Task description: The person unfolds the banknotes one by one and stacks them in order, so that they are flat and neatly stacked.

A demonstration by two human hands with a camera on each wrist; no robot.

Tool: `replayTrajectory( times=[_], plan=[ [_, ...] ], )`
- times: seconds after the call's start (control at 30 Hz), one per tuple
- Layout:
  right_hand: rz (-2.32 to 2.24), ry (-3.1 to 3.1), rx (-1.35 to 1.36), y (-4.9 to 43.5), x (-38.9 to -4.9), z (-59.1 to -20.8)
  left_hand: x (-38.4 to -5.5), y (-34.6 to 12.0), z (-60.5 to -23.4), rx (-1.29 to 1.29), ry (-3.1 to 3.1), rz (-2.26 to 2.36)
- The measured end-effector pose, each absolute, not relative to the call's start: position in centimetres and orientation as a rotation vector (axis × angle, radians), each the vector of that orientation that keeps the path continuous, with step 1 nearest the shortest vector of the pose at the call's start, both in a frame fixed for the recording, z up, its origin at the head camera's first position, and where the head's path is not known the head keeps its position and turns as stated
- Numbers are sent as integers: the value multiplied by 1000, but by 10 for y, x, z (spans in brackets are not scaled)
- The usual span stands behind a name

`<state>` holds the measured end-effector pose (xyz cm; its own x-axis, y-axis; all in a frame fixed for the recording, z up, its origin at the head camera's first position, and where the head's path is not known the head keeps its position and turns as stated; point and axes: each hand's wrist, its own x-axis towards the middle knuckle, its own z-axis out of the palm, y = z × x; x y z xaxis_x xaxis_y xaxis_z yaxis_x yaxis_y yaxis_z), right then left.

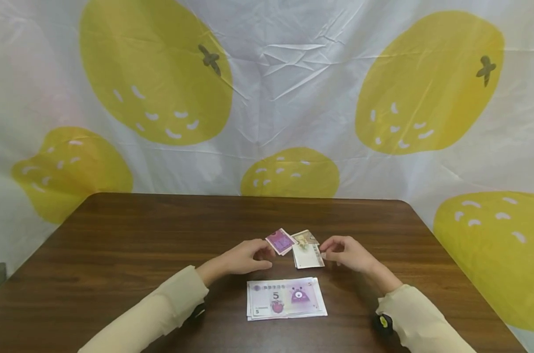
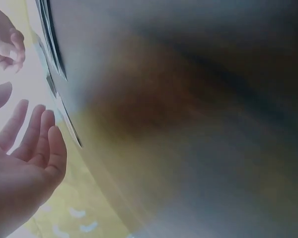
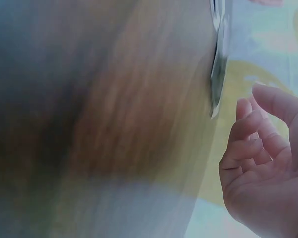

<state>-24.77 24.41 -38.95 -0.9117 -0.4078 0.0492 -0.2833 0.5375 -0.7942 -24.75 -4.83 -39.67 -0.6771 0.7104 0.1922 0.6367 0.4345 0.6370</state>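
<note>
Play money lies on a brown table. A small stack of purple notes (image 1: 280, 241) sits at an angle, its right corner meeting some cream-and-brown notes (image 1: 308, 255). My left hand (image 1: 248, 256) is beside the purple stack; the left wrist view shows its fingers (image 2: 42, 139) loosely bent around nothing. At the cream notes' right edge is my right hand (image 1: 348, 253), its fingers (image 3: 246, 148) loosely curled and apart from the paper in the right wrist view. Nearer to me lies a neat pile of pale purple notes (image 1: 286, 299) marked 5, between the forearms.
The wooden table (image 1: 174, 220) reaches back to a white curtain (image 1: 289, 98) printed with yellow lemons. Both wrists wear dark straps below cream sleeves (image 1: 161, 304). In the wrist views the tabletop is blurred and the notes appear edge-on.
</note>
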Motion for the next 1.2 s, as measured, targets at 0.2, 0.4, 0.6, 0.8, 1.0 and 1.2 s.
replayTrajectory(
  times=[0.2,0.4,0.6,0.8,1.0,1.2],
  plan=[
    [-1350,2645,-548,248,-259,-389,-256,-38,-396,1237,2619,1039],
    [-1281,2645,-554,252,-276,-400,-268,-29,-398,1237,2667,959],
    [-1186,2592,-585,247,-281,-399,-273,-18,-393,1098,2658,858],
    [-1098,2554,-586,241,-282,-394,-276,-5,-389,1038,2698,748],
    [-1070,2556,-582,236,-281,-392,-280,5,-389,955,2743,676],
    [-1029,2592,-588,234,-281,-393,-281,12,-393,887,2780,651]
  ],
)
